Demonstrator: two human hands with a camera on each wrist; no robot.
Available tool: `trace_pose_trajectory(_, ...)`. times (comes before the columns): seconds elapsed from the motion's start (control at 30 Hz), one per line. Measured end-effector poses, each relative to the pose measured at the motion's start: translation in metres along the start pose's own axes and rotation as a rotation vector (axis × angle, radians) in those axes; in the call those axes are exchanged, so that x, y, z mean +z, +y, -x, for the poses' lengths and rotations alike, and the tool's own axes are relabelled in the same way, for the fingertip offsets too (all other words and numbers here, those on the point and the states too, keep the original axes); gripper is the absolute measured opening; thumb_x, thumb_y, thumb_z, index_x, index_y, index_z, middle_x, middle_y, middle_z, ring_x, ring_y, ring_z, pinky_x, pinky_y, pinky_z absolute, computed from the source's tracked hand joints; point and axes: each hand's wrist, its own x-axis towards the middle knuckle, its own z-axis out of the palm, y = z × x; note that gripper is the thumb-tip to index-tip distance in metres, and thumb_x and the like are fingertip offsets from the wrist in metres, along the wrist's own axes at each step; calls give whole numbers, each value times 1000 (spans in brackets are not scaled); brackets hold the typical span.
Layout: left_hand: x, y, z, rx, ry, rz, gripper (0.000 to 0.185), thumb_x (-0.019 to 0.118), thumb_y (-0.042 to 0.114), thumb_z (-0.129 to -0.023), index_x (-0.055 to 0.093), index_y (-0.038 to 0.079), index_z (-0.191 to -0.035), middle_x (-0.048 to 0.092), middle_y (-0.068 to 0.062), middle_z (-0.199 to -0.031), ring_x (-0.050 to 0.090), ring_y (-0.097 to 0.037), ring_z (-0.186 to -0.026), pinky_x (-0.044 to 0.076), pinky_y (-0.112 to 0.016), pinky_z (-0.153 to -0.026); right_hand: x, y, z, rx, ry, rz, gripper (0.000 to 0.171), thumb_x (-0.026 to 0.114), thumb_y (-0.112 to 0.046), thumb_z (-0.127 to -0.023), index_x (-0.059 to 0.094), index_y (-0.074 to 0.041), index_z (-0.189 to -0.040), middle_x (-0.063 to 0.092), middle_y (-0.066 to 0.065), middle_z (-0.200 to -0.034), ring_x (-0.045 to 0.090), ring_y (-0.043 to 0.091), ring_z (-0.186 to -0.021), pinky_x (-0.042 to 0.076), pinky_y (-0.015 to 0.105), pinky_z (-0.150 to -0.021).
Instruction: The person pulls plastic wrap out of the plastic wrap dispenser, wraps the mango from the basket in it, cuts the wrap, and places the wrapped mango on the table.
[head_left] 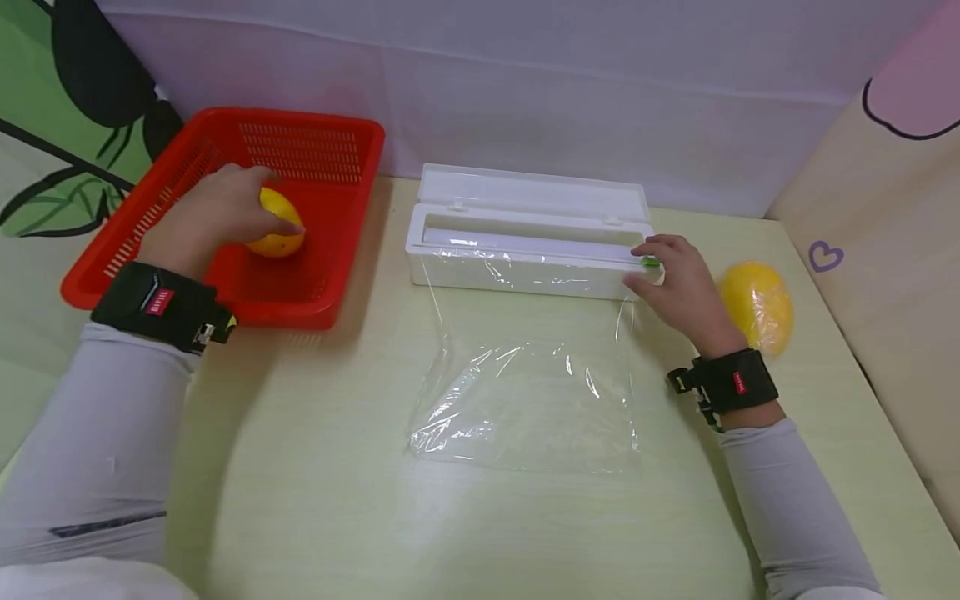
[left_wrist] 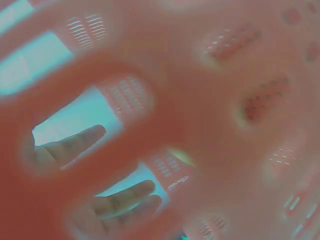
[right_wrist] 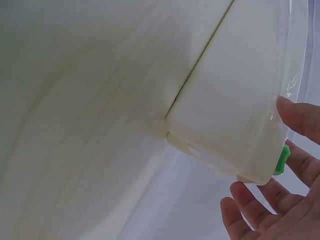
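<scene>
The camera on my head looks forward and down over the whole surface (head_left: pixel 315 500), taking in both my arms, the red basket (head_left: pixel 315 142) at far left and the white wrap box (head_left: pixel 525 250) in the middle. The camera on my left wrist sits so close to the red basket (left_wrist: pixel 225 100) that its slotted wall is a blur, with my fingers (left_wrist: pixel 75 142) seen through the gaps. The camera on my right wrist looks along my palm, very near the right end of the white wrap box (right_wrist: pixel 235 100), which the head view shares, with its green slider (right_wrist: pixel 282 160).

Grey sleeves (head_left: pixel 97 433), black wrist straps (head_left: pixel 153 304) w/ red tags.
</scene>
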Motion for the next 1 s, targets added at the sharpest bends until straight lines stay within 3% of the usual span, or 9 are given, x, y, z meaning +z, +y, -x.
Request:
trace_pose_trajectory(0.13,3,-8,-6,-25,-52,48,82,71,34,-88,28,-5,-147,34,-32,-125,33,-50,-114,44,-65,-87,1,0,2,10,-4,-4,40,73,-17,-91,62,3,-124,44,27,-143,38,48,-132,28,60,-111)
trace_pose_trajectory(0.37,16,-17,-7,-75,-97,111,90,73,36,-87,23,9,-157,22,-36,-134,27,-54,-119,46,-67,-81,2,0,5,7,-7,-3,39,73,-17,-91,62,2,-123,44,26,-144,38,47,-133,29,60,-111)
trace_pose_trajectory(0.63,18,-19,-5,-117,-234,78,97,70,41,-89,10,12,-159,9,-40,-143,19,-58,-123,37,-73,-91,0,0,9,-8,-6,1,39,73,-18,-91,63,2,-123,44,25,-144,38,46,-133,29,60,-110)
trace_pose_trajectory(1.0,25,-10,-4,3,-165,-6,68,76,26,-86,44,4,-142,23,-33,-131,27,-52,-116,44,-65,-87,-1,0,11,-10,10,-4,37,74,-15,-91,64,2,-122,46,24,-142,40,45,-132,31,60,-109)
